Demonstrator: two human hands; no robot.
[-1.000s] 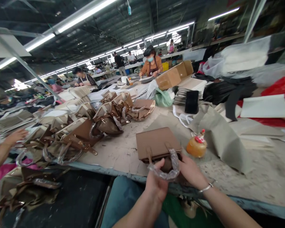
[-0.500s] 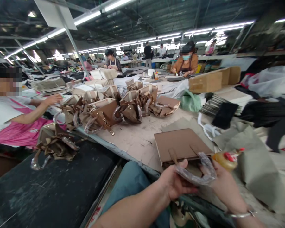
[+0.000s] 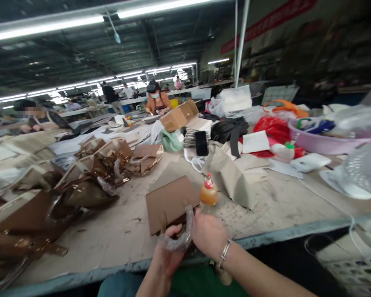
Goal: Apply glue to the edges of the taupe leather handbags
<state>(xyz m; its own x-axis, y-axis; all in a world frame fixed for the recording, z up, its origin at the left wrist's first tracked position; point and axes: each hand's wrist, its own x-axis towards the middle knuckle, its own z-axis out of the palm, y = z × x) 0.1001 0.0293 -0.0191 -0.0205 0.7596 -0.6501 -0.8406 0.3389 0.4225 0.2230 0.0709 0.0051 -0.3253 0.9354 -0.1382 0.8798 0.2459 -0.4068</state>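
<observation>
A flat brown handbag (image 3: 170, 202) lies at the near edge of the worktable (image 3: 281, 206). Its handle (image 3: 185, 233) is wrapped in clear plastic and arches toward me. My left hand (image 3: 168, 251) is closed round the handle from below, thumb over the wrap. My right hand (image 3: 208, 235), with a metal bracelet on the wrist, grips the handle's right end and the bag's opening; its fingers are curled and hidden behind the bag. A small amber bottle (image 3: 209, 193) with a red and white cap stands right behind my right hand.
A heap of brown and tan handbags (image 3: 89, 173) fills the table's left side. Grey dust bags (image 3: 235, 173), a black phone (image 3: 200, 143), cardboard boxes (image 3: 179, 116), red plastic (image 3: 273, 128) and a pink basin (image 3: 321, 140) lie behind. Other people work at far tables. A white basket (image 3: 352, 260) stands at lower right.
The camera has swung right, so the bag heap and a seated person in pink slid out to the left. Both hands keep their hold on the wrapped handle.
</observation>
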